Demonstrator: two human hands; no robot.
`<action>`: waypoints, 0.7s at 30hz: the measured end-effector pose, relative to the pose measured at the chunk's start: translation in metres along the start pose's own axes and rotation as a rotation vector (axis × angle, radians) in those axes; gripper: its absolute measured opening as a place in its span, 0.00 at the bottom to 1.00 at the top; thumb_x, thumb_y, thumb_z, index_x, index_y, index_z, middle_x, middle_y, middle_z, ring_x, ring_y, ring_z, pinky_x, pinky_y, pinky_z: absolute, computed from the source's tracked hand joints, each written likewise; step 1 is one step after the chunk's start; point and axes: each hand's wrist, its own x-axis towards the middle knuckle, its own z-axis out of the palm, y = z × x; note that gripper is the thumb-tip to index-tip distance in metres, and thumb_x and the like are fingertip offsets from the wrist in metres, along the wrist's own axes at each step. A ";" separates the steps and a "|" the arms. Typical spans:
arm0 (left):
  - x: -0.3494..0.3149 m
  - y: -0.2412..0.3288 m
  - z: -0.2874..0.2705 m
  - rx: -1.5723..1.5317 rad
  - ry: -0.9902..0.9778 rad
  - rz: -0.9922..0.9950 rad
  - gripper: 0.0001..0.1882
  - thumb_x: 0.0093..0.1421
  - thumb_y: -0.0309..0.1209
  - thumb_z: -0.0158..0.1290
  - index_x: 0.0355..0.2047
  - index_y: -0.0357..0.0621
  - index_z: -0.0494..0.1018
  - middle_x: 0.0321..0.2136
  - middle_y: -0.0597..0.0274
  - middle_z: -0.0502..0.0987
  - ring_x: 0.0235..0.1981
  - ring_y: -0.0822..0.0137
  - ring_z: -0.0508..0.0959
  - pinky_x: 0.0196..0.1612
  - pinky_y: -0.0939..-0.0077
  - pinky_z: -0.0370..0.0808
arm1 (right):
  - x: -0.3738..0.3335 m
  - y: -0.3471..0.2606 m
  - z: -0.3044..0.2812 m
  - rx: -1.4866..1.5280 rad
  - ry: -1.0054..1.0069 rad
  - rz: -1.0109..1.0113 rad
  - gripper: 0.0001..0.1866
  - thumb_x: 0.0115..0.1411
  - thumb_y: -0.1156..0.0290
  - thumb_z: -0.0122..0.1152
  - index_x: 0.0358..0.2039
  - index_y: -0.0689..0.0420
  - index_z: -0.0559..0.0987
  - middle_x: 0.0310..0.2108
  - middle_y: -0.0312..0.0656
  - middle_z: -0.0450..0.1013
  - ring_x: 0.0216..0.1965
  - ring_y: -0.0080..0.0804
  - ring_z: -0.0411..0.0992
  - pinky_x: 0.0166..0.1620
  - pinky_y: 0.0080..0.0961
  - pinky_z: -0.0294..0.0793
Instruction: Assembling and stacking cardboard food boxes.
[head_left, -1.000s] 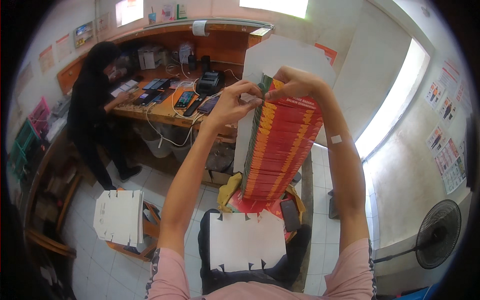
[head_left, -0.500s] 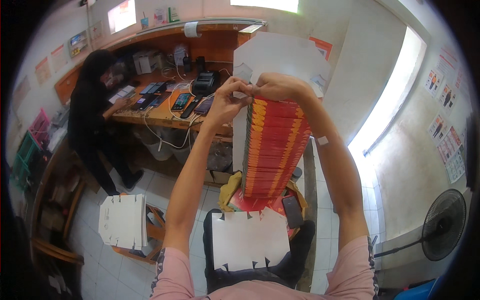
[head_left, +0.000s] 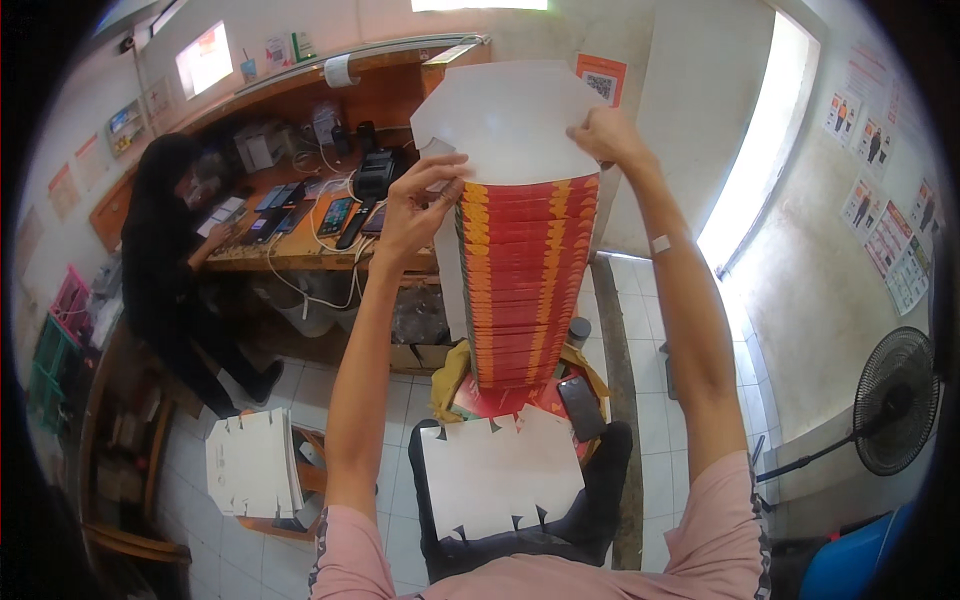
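A tall stack of red and yellow folded card pieces [head_left: 525, 290] rises in front of my knees, its edges layered. On its top lies a white cardboard sheet [head_left: 515, 120] with cut corners. My left hand [head_left: 418, 205] is closed at the sheet's left edge, by the stack's upper left corner. With bent fingers, my right hand [head_left: 612, 138] grips the right edge; its fingertips are partly hidden. Across my lap lies another white cardboard sheet [head_left: 500, 475] with small dark notches along its edges.
A stool at left bears a pile of white cut sheets [head_left: 250, 465]. Beside the red stack's base lies a black phone [head_left: 580, 408]. A person in black [head_left: 165, 250] stands at a wooden counter [head_left: 290, 250] with several phones and cables. A black fan [head_left: 895, 400] stands at right.
My right hand has moved away from my left, out to the sheet's right edge. My left hand stays near the left corner. The view has shifted a little to the right.
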 end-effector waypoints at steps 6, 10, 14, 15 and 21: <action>0.000 0.001 0.000 0.112 -0.016 -0.017 0.06 0.66 0.27 0.56 0.37 0.36 0.79 0.42 0.65 0.79 0.39 0.78 0.77 0.40 0.83 0.76 | 0.008 0.006 0.033 -0.085 0.121 -0.027 0.19 0.54 0.73 0.55 0.46 0.62 0.82 0.47 0.57 0.78 0.49 0.51 0.78 0.51 0.41 0.78; 0.002 0.005 0.002 0.080 -0.007 -0.067 0.05 0.65 0.26 0.57 0.38 0.37 0.79 0.42 0.66 0.78 0.40 0.78 0.76 0.42 0.84 0.73 | 0.005 0.005 0.028 -0.070 0.166 -0.016 0.18 0.55 0.73 0.57 0.45 0.61 0.82 0.45 0.56 0.79 0.47 0.52 0.79 0.50 0.40 0.79; -0.003 0.014 0.006 0.191 0.090 0.039 0.10 0.63 0.25 0.59 0.45 0.41 0.79 0.44 0.64 0.79 0.43 0.74 0.78 0.40 0.82 0.75 | -0.030 0.021 0.013 0.058 0.429 -0.180 0.21 0.62 0.54 0.61 0.39 0.62 0.85 0.32 0.51 0.82 0.35 0.38 0.81 0.39 0.29 0.80; -0.011 0.017 0.007 0.257 0.152 0.065 0.13 0.61 0.24 0.60 0.47 0.43 0.79 0.43 0.63 0.79 0.44 0.71 0.79 0.39 0.81 0.78 | -0.051 0.031 0.018 0.140 0.658 -0.270 0.22 0.64 0.52 0.61 0.39 0.61 0.86 0.30 0.48 0.82 0.33 0.33 0.81 0.37 0.26 0.79; -0.176 0.026 0.022 0.216 0.251 -0.305 0.15 0.61 0.26 0.61 0.48 0.43 0.79 0.45 0.62 0.80 0.44 0.72 0.79 0.40 0.80 0.77 | -0.242 0.089 0.230 0.465 -0.029 -0.429 0.14 0.55 0.66 0.69 0.40 0.59 0.84 0.34 0.47 0.82 0.35 0.39 0.81 0.40 0.34 0.79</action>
